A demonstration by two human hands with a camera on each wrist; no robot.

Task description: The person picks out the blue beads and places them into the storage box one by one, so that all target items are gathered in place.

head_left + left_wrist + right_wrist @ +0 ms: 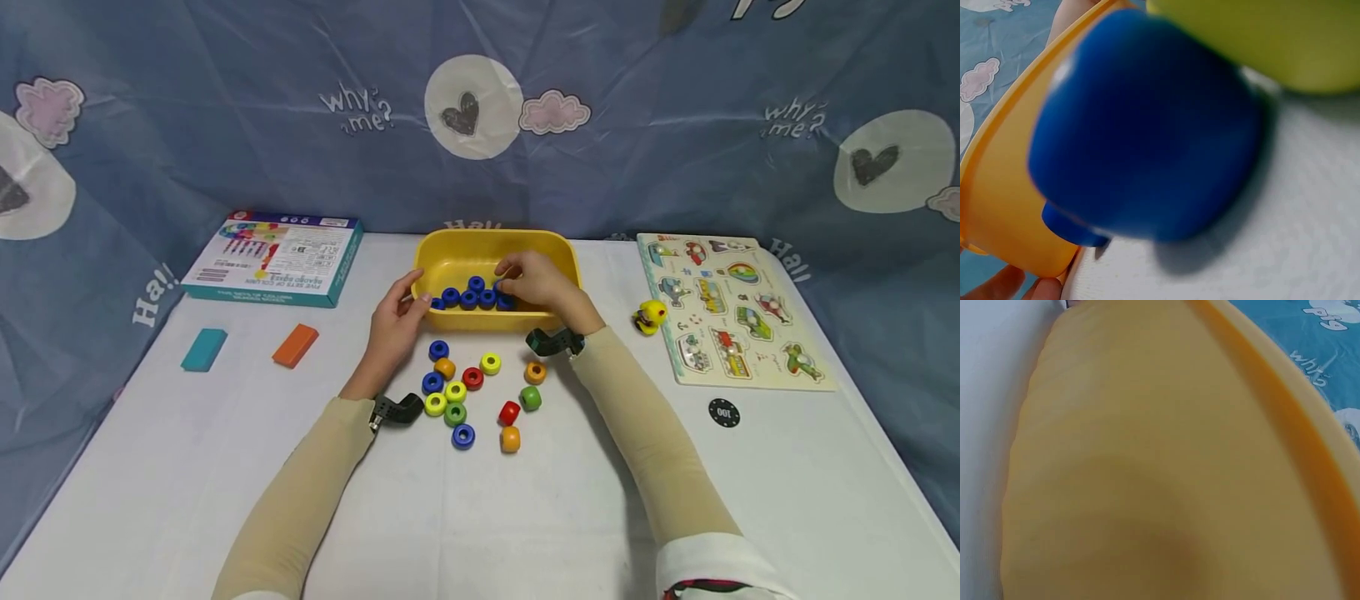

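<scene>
A yellow plastic basin [495, 321] holds several blue ring-shaped beads [468, 299]. My left hand [393, 321] grips the basin's left end, thumb at the front corner and fingers along the outer wall. Reaching over the front rim, my right hand [536, 279] has its fingertips among the beads inside and pinches a blue bead [498, 285], partly hidden by the fingers. In the left wrist view a blue bead [1147, 125] looms close, with the basin [1004, 194] behind it. The basin's wall [1116, 425] fills most of the right wrist view and hides that hand.
Loose blue, yellow, green, red [472, 378] and orange beads lie before the basin. At left are a boxed toy [270, 258], a teal block [204, 350] and an orange block [296, 346]. A picture board [738, 312], yellow duck figure [649, 317] and black chip [724, 412] lie at right.
</scene>
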